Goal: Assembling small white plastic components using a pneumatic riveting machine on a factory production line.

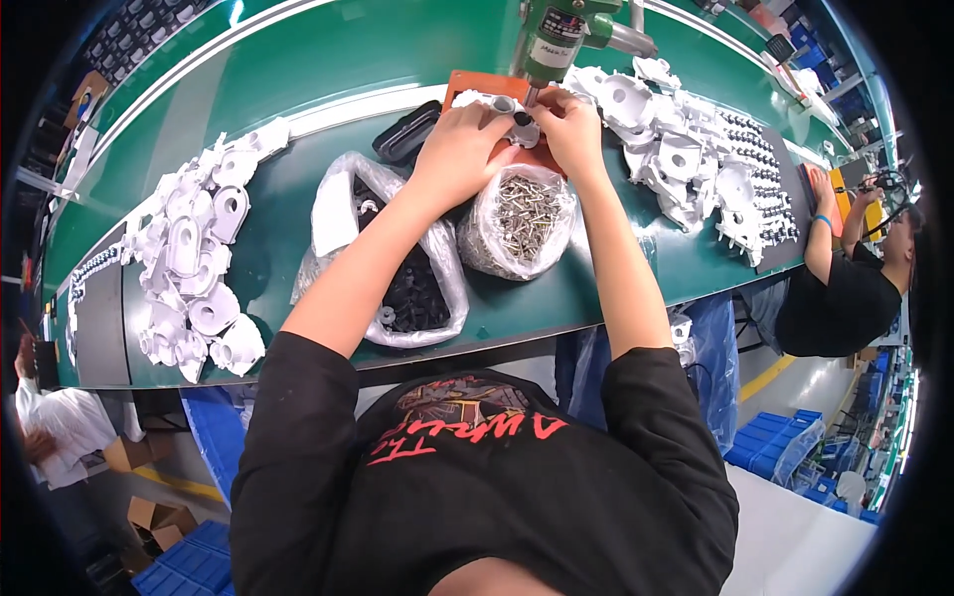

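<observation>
Both my hands meet over an orange mat (467,84) at the far side of the green bench. My left hand (459,144) and my right hand (569,129) pinch a small white plastic part (505,103) between them. The tip of a green hanging power screwdriver (555,35) points down onto that part, right between my fingers. Just in front of my hands sits a clear bag of metal screws (525,214). Left of it lies a clear bag of black plastic parts (412,288).
Heaps of white plastic housings lie at the left (194,268) and at the right (676,149) of the bench. A black tray (407,131) rests beside the mat. Another person in black (845,288) works at the right; blue crates (770,437) stand on the floor.
</observation>
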Demonstrator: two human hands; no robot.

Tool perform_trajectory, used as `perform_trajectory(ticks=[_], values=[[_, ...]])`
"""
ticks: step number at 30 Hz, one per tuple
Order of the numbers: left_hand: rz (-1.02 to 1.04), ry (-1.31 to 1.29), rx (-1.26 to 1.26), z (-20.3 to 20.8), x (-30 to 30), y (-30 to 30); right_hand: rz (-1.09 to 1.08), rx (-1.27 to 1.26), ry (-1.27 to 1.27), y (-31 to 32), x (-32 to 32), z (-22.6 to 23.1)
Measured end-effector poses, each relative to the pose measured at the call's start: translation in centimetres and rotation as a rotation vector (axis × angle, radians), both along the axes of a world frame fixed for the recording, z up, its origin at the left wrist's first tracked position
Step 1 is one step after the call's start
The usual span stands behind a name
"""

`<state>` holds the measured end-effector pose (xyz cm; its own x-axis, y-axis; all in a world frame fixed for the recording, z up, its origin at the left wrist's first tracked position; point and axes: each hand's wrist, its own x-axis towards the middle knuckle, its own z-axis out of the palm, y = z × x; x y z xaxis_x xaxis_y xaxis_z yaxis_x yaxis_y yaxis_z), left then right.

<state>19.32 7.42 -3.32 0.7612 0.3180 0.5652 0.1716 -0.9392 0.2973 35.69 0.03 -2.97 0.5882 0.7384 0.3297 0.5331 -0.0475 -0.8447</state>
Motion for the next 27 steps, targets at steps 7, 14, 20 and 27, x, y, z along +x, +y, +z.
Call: perform_trajectory(ticks=[7, 14, 20, 27], values=[[0.01, -0.086, 0.025, -0.7, 0.2, 0.3, 0.006, 0.02, -0.155, 0.6, -0.1, 0.0], [0.0, -0.121, 0.043, -0.9, 0.3, 0.4, 0.022, -0.043, -0.163, 0.3, 0.0, 0.0], [0.0, -0.114, 0.029, -1.0, 0.2, 0.4, 0.093, 0.028, -0.045, -0.9, -0.2, -0.5], [0.028, -0.109, 0.047, -0.8, 0.2, 0.2, 0.15, 0.089, -0.312, -1.4, -0.1, -0.9]])
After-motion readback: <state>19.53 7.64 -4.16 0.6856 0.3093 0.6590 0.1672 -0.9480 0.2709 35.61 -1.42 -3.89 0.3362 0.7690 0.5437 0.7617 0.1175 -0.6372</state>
